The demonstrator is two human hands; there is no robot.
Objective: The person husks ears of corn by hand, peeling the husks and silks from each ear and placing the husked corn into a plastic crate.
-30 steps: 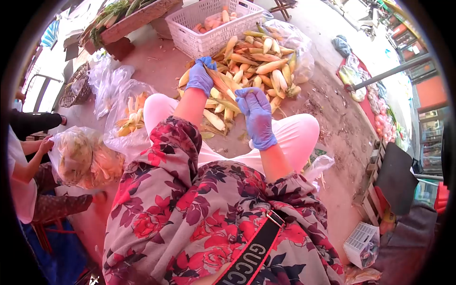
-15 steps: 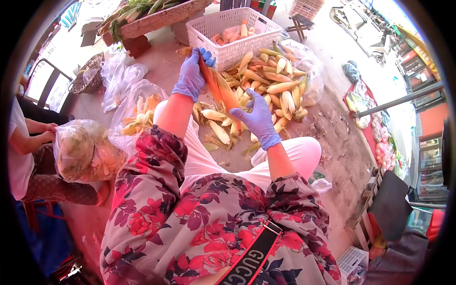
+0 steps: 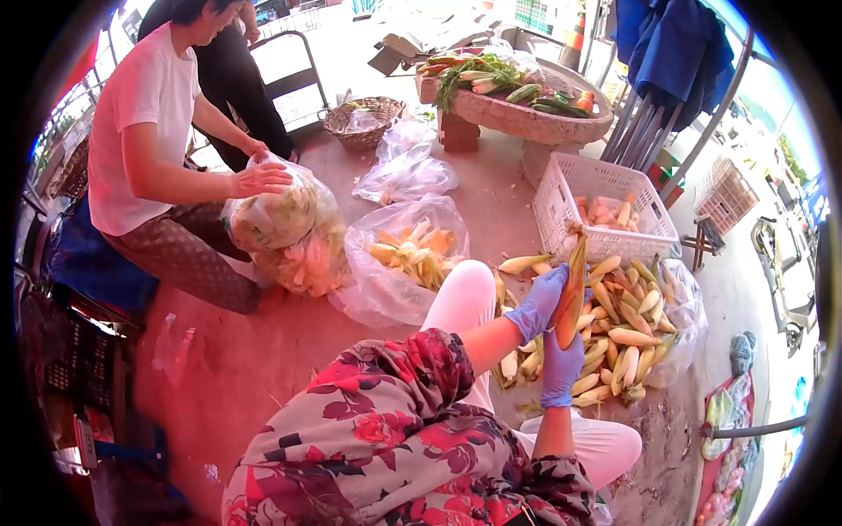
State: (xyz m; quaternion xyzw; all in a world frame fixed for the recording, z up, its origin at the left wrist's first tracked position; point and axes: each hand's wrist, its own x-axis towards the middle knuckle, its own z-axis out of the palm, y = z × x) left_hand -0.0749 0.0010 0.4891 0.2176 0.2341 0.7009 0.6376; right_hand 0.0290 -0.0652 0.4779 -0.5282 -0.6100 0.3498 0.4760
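Ear (image 3: 574,279) now held two-handed, thus steadied: grip of left hand (image 3: 537,305) closed at side, grip of right hand (image 3: 562,366) closed at lower end. Pile (image 3: 633,337) seen at 3 o'clock, crate (image 3: 614,244) at 1.

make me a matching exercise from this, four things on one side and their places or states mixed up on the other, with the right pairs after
Things
1. brown corn husk
2. leafy greens
3. wicker basket
4. corn pile

Places or states
a. has crumpled plastic inside
b. loose beside the white crate
c. between the left hand and the right hand
d. on the raised slab

Right pairs
1-c
2-d
3-a
4-b
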